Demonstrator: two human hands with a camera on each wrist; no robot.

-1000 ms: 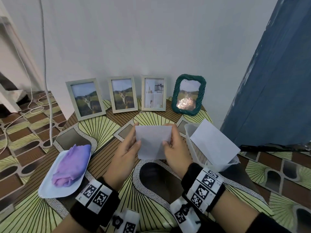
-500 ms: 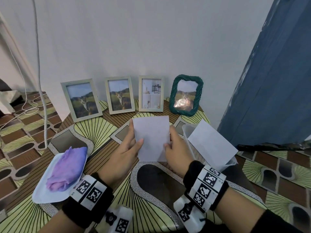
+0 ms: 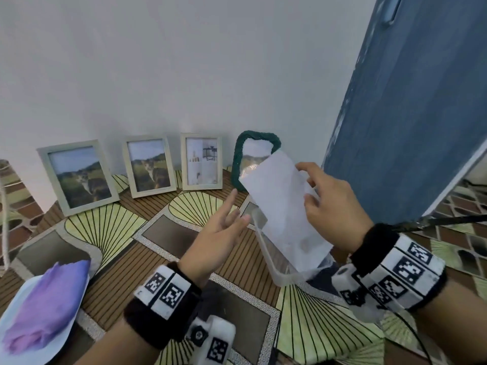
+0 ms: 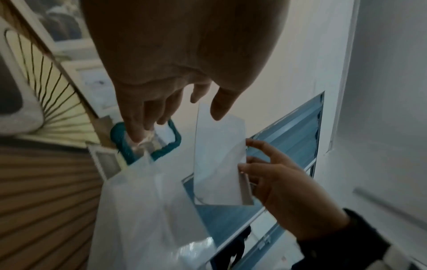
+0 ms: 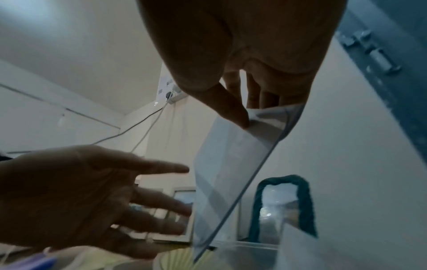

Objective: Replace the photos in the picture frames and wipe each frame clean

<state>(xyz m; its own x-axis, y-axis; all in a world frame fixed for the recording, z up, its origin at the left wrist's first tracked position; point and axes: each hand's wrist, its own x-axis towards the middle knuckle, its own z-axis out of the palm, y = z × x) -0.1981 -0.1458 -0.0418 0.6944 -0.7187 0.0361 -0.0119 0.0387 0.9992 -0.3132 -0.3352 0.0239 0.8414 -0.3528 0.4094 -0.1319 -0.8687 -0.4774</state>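
Note:
Four picture frames lean on the wall: a pale one (image 3: 77, 173) at the left, a second (image 3: 149, 165), a third (image 3: 201, 160) with an interior picture, and a green braided frame (image 3: 241, 159). My right hand (image 3: 307, 184) pinches a white photo sheet (image 3: 282, 204) by its right edge, blank side to me, above a clear plastic container (image 3: 266, 248). The right wrist view shows thumb and fingers on the sheet's (image 5: 231, 164) top corner. Just left of the sheet, my left hand (image 3: 237, 206) hovers with fingers spread and holds nothing.
A purple cloth (image 3: 44, 306) lies on a white plate (image 3: 15, 312) at the near left of the patterned table (image 3: 163, 241). Another white sheet (image 4: 143, 210) stands in the container. A blue door (image 3: 408, 101) is close on the right, and a cable (image 3: 4, 206) hangs at far left.
Both hands held the sheet at the table's middle before. The left hand has let go, and the right hand has carried the sheet right, over the container.

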